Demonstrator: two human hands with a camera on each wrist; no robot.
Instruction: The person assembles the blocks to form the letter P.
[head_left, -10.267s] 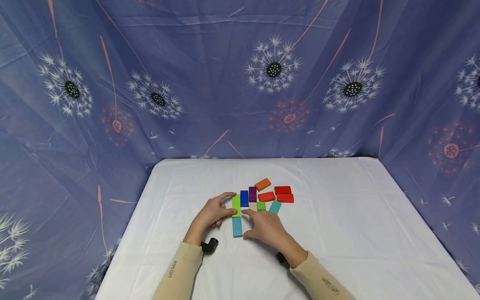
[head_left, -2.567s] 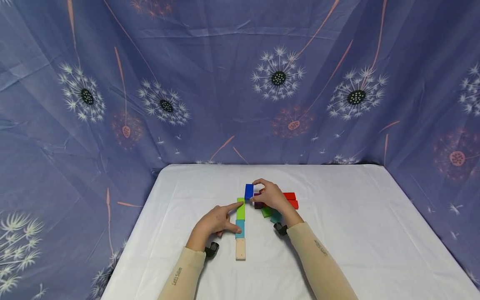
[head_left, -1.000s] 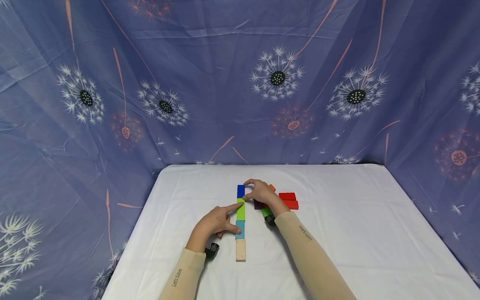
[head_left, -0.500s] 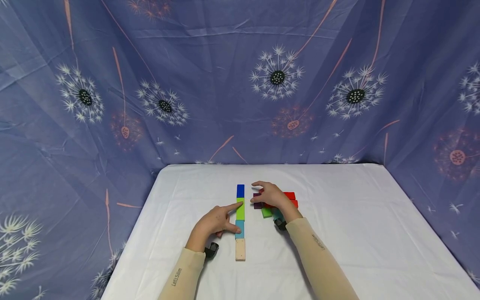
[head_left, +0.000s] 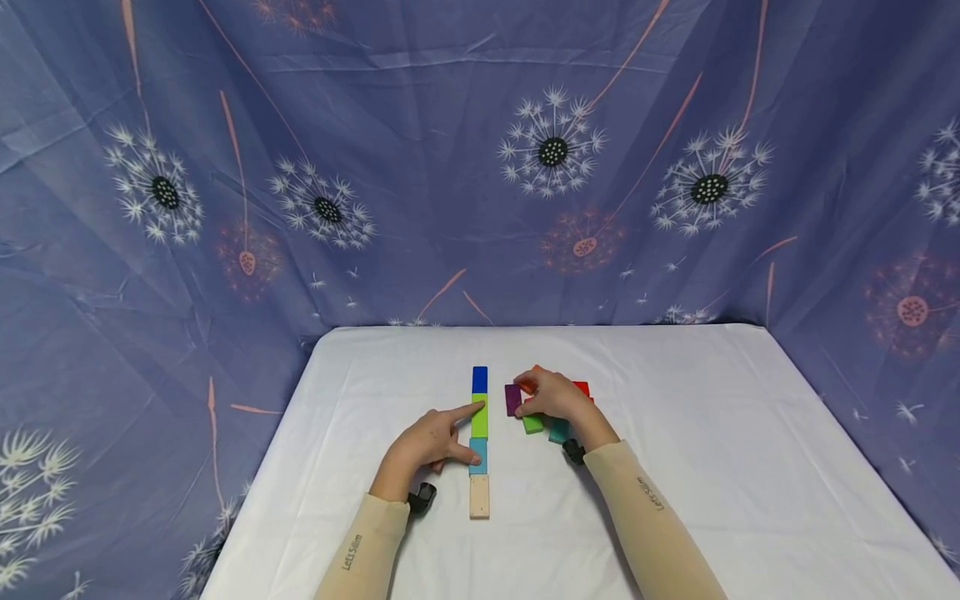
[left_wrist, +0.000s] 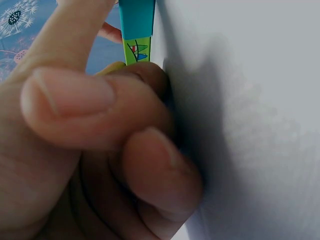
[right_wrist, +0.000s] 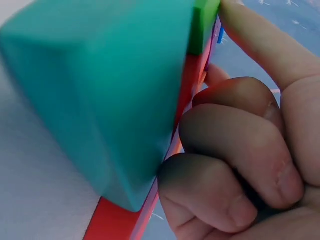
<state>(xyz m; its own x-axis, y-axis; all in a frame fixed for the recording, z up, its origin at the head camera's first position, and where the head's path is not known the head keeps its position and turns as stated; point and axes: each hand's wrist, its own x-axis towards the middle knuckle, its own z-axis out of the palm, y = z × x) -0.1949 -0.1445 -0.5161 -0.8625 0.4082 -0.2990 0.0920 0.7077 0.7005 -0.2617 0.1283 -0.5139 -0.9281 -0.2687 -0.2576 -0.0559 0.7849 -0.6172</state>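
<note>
In the head view a row of flat blocks runs away from me: a plain wooden block [head_left: 479, 497], a light blue block [head_left: 477, 457], a lime green block [head_left: 479, 417] and a dark blue block [head_left: 480, 380] farthest. My left hand [head_left: 427, 442] rests beside this row, its index fingertip on the lime block and its thumb on the light blue one; its other fingers are curled in the left wrist view. To the right, my right hand [head_left: 557, 397] pinches a purple block [head_left: 512, 400] at its ends between thumb and index finger. The purple block stands apart from the row.
Around and under my right hand lie a green block [head_left: 533, 425], a teal block [head_left: 558, 431], an orange block [head_left: 536, 367] and red blocks [head_left: 581, 387], partly hidden. A white cloth covers the table [head_left: 712, 467]; a patterned blue curtain [head_left: 420, 167] hangs behind.
The wooden block and then the dark blue block have joined the row's near and far ends. My right hand let go of the dark blue block, moved right and took the purple one.
</note>
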